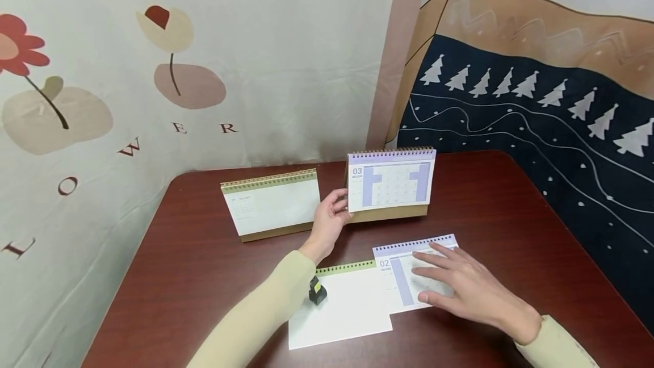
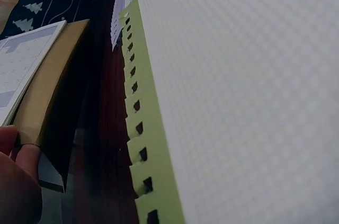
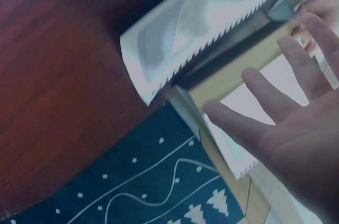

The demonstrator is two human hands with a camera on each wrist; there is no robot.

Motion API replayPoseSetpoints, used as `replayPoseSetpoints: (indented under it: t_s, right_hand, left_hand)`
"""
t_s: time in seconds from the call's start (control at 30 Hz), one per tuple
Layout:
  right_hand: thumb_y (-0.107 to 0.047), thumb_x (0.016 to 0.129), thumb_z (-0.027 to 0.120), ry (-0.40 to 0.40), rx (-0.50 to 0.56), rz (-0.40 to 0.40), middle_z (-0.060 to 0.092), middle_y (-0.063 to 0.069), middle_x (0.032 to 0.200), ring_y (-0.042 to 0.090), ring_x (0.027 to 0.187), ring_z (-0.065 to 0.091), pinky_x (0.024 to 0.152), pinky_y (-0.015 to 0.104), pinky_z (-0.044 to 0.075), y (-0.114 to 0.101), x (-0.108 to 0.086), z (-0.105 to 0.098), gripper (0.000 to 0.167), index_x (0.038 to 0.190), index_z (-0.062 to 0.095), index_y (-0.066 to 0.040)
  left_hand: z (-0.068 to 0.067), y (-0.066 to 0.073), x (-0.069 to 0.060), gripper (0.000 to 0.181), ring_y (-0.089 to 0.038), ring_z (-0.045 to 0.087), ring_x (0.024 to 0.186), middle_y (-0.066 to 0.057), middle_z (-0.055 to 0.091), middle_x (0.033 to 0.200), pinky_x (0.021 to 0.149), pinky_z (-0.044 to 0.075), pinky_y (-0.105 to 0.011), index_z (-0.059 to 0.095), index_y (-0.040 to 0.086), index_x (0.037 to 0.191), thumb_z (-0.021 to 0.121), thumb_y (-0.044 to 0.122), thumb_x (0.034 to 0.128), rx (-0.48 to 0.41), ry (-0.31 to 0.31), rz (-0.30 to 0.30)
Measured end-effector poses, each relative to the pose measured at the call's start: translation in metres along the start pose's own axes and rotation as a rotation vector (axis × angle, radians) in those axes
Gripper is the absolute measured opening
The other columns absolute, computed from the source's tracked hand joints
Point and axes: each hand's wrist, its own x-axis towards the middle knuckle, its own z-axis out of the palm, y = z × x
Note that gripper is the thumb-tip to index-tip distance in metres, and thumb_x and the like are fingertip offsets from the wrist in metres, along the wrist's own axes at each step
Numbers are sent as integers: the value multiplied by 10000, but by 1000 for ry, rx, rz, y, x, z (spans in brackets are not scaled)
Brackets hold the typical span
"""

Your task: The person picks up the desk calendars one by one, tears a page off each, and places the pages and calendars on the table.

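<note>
My left hand (image 1: 327, 223) grips the left edge of a standing desk calendar (image 1: 393, 186) with a purple header and "03". In the left wrist view its fingertips (image 2: 26, 160) are on the calendar's brown base (image 2: 45, 91). My right hand (image 1: 462, 283), fingers spread, is over a loose purple calendar page (image 1: 397, 285) marked "02" and hides part of it; whether it touches is unclear. The right wrist view shows these straight fingers (image 3: 270, 94) holding nothing. Partly overlapping that page is a loose white sheet (image 1: 347, 311) with a punched green edge.
Left of the purple calendar stands a second desk calendar (image 1: 278, 203), white with a green top band and brown base. Everything is on a dark red-brown table (image 1: 194, 209). Printed fabric (image 1: 286, 72) hangs behind, and a navy tree-patterned cloth (image 1: 562, 141) is at right.
</note>
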Motion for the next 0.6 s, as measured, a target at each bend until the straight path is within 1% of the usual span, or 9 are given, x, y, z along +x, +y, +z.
replayPoseSetpoints:
  t_s: [0.17,0.23,0.37,0.47,0.6]
  right_hand:
    - [-491,918,746,73,-25,38,658,-23,1399,353,1363,525,1038,679,420,9,1,-13,404,1218,786,-224]
    - [-465,906,765,98,-24,60,661,-10,1395,352,1371,510,1036,682,417,13,2,-18,391,1208,788,-218]
    - [-417,899,782,151,-20,93,652,39,1408,380,1383,482,1046,694,401,20,4,-25,395,1229,776,-201]
    - [-404,906,777,172,-14,112,637,72,1425,399,1396,462,1081,691,369,25,6,-28,422,1270,755,-193]
    - [-402,917,766,181,-3,137,621,99,1442,412,1408,442,1119,681,334,28,6,-29,453,1312,732,-183]
  left_hand:
    - [-1,-6,4,492,-287,668,1124,-250,683,1275,881,550,-296,607,-42,1303,501,-244,866,47,4,-13]
    - [-2,-6,3,474,-278,674,1100,-251,691,1257,863,551,-292,618,-55,1275,494,-245,859,77,8,-15]
    - [-3,-7,3,459,-249,680,1041,-251,704,1220,816,552,-278,629,-64,1260,506,-246,857,135,13,-41]
    - [-3,-8,2,474,-274,695,1048,-259,704,1218,813,558,-282,625,-71,1276,525,-248,848,173,11,-64]
    - [-4,-8,1,568,-356,679,1151,-273,667,1290,855,569,-317,577,-61,1371,513,-243,837,210,-17,-78]
